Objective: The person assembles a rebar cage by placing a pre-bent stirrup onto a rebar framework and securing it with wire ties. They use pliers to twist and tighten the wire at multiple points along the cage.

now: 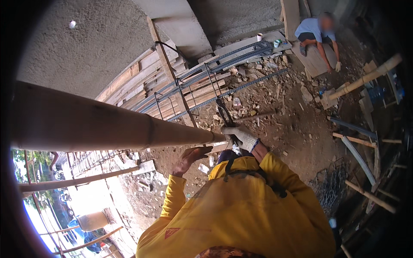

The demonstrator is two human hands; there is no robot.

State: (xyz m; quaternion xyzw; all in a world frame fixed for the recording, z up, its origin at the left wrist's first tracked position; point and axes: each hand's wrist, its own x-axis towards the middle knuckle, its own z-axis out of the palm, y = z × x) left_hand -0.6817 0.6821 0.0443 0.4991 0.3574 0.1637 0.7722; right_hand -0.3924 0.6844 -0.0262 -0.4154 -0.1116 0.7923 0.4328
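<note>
My left hand [188,161] is bare, its fingers stretched toward the right just below a thick bamboo pole [107,121]. It holds nothing that I can see. My right hand [243,137] wears a whitish knitted glove and is closed in front of my waist, close to the pole's far end. A dark, slim looped object [223,112] sticks out beyond the glove. The fingers cover whatever they grip, so its kind cannot be made out. The pole slants in large from the left and narrows toward my hands. Both my sleeves are yellow.
Steel rebar with stirrups [202,71] lies beside stacked planks [144,69] along a concrete wall. Rubble [275,96] covers the dirt. A person [316,32] crouches on a board at the upper right. Bamboo and timber pieces [365,142] stand right; another bamboo pole [81,179] crosses lower left.
</note>
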